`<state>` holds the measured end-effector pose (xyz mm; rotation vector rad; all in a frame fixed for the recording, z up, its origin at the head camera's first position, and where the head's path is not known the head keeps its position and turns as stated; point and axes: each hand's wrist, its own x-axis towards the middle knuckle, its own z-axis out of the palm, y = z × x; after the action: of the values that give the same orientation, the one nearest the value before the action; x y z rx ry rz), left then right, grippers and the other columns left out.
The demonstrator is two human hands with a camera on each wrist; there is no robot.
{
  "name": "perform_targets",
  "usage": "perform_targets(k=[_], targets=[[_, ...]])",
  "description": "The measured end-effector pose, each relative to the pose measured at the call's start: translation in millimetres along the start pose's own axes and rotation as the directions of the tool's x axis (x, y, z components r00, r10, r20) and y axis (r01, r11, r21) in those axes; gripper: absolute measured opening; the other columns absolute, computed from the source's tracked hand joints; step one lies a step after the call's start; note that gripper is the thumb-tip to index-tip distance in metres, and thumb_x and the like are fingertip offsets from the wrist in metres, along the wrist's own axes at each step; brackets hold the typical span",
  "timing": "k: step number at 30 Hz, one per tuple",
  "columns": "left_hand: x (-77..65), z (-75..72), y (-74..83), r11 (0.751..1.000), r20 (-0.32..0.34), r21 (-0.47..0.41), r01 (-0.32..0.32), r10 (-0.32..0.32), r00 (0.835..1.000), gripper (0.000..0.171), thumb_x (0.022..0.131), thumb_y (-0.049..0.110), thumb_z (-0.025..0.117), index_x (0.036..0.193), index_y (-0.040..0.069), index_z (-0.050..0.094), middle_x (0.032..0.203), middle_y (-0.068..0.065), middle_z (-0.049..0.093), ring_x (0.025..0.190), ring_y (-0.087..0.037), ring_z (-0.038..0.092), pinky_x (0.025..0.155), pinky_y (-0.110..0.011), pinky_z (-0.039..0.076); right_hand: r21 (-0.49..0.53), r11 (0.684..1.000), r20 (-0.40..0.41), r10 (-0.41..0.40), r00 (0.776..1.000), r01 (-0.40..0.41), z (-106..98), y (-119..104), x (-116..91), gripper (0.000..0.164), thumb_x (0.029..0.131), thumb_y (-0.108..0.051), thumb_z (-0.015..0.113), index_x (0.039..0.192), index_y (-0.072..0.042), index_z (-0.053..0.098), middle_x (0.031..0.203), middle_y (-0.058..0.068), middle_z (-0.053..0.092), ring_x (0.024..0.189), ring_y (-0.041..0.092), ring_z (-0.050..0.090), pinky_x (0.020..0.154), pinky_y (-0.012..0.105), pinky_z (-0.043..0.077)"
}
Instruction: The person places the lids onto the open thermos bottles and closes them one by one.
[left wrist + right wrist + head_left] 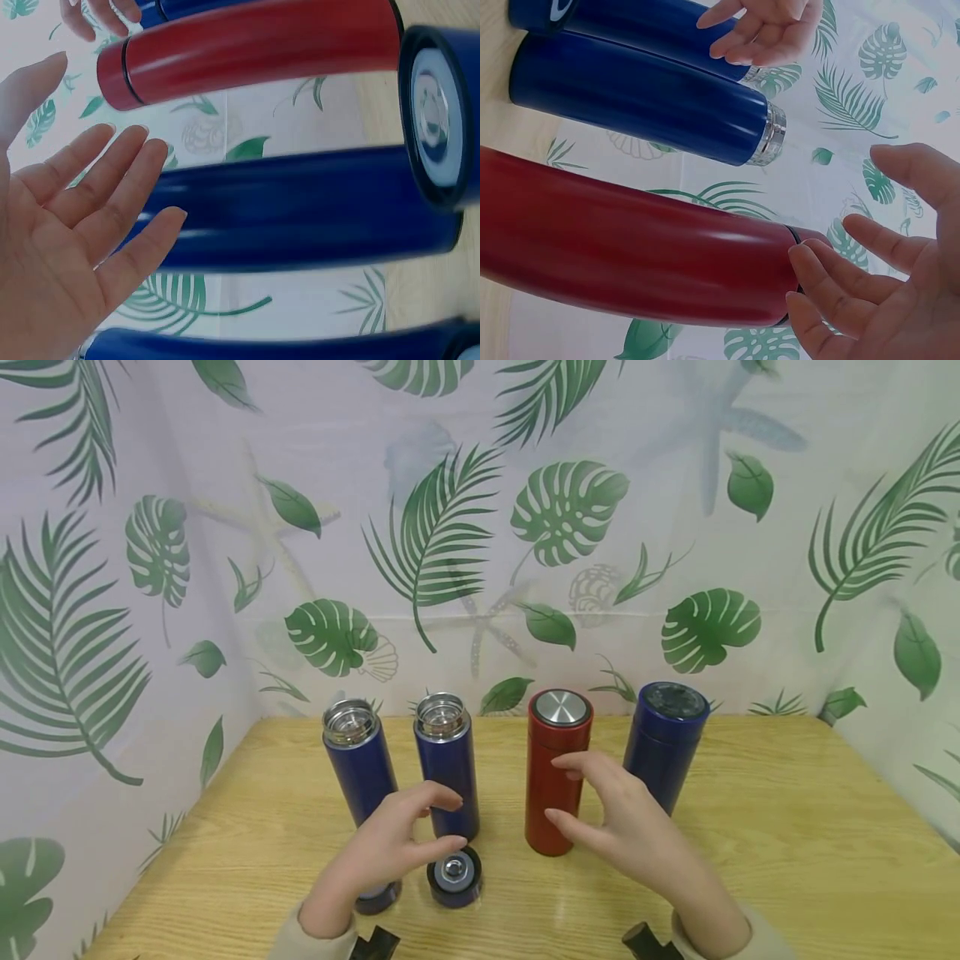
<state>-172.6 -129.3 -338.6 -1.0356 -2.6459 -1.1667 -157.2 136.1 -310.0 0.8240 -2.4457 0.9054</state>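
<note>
My left hand (390,842) is held in the air with fingers and thumb spread apart, in front of an uncapped blue thermos (448,764). A second uncapped blue thermos (360,777) stands left of it, partly hidden by that hand. Both show bare metal necks. On the table near the hands lies a blue screw lid (455,878), inner side up. My right hand (618,810), thumb and fingers parted, hovers by a capped red thermos (546,777) and overlaps it in the head view. Its fingertips (802,259) are near the lid seam in the right wrist view. Neither hand holds anything.
A capped blue thermos (667,752) with a dark top stands at the right, behind the right hand. Another blue lid (378,900) lies at the left, mostly hidden. The wooden table (787,843) ends at a leaf-printed cloth (450,635) behind and at both sides.
</note>
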Motion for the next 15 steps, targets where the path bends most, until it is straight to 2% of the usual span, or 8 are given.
perform_targets(k=[9,15], targets=[[-6.5,-12.0,-5.6,1.0,-0.071,0.009,0.008,-0.007,0.997,0.035,0.08,0.022,0.067,0.106,0.001,0.056,0.104,-0.009,0.059,0.098,-0.017,0.054,0.08,-0.038,0.045,0.052,0.998,0.03,0.025,0.999,-0.027,8,-3,6,0.041,0.073,-0.014,0.072,0.108,-0.002,0.053,0.101,0.008,0.056,0.092,0.02,0.054,0.076,0.038,0.047],[-8.0,-17.5,-8.0,0.999,-0.077,-0.005,0.041,-0.041,0.996,0.037,0.08,0.024,0.067,0.107,0.002,0.056,0.106,-0.009,0.059,0.099,-0.018,0.054,0.081,-0.038,0.045,0.108,0.991,0.082,0.071,0.994,-0.08,15,-5,13,0.042,0.074,-0.013,0.071,0.109,-0.001,0.052,0.1,0.009,0.056,0.091,0.024,0.054,0.074,0.041,0.048]])
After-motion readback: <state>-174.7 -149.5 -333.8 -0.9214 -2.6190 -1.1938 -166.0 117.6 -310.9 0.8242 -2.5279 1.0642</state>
